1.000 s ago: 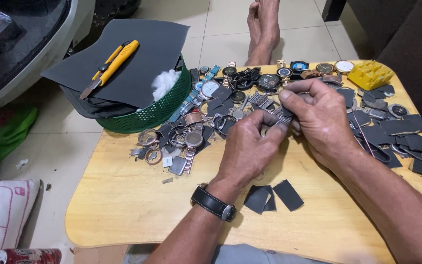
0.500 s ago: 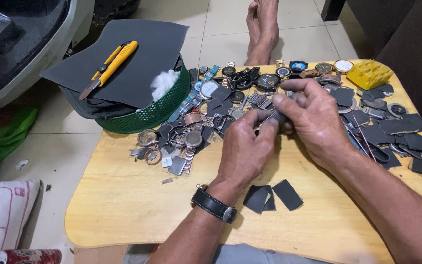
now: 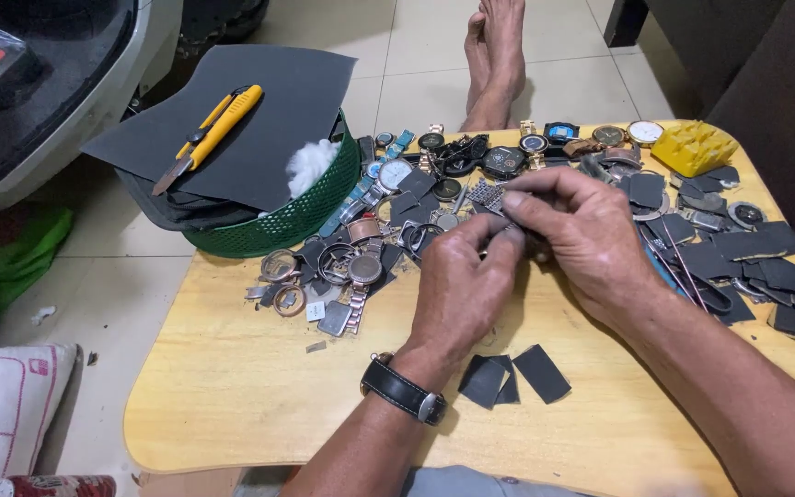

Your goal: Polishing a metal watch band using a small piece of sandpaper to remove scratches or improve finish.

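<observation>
Right now the fingertips of both hands are meeting over the middle of the table, pinching a small metal piece [image 3: 497,204] that looks like a length of watch bracelet; it is too small and too covered to tell more. The left hand [image 3: 460,285] is curling up from below, its thumb and forefinger pressing together on the near end, while the right hand [image 3: 591,235] is coming in from the side, fingers bunched and clamped on the far end. A black leather watch [image 3: 404,390] is sitting on the left wrist.

Judging by how things lie, the work is looking only partly done: one piece is in hand, and a large heap of watch parts [image 3: 361,258] is lying unsorted just beyond the fingers, with round cases, rings and steel bracelets tangled together. A row of whole watches [image 3: 558,136] is standing along the far edge.

Dark, matte, rough-looking sandpaper scraps [image 3: 747,253] are spreading to the right, and three more cut pieces [image 3: 517,375] are lying near the left wrist. A yellow plastic block [image 3: 692,147] is sitting at the far right corner.

To the left, a green woven basket [image 3: 292,221] is touching the pale wooden table [image 3: 232,387], holding a white cotton tuft [image 3: 310,164] and bearing a large dark sheet [image 3: 259,120] with a yellow utility knife [image 3: 209,136] lying on it.
</observation>
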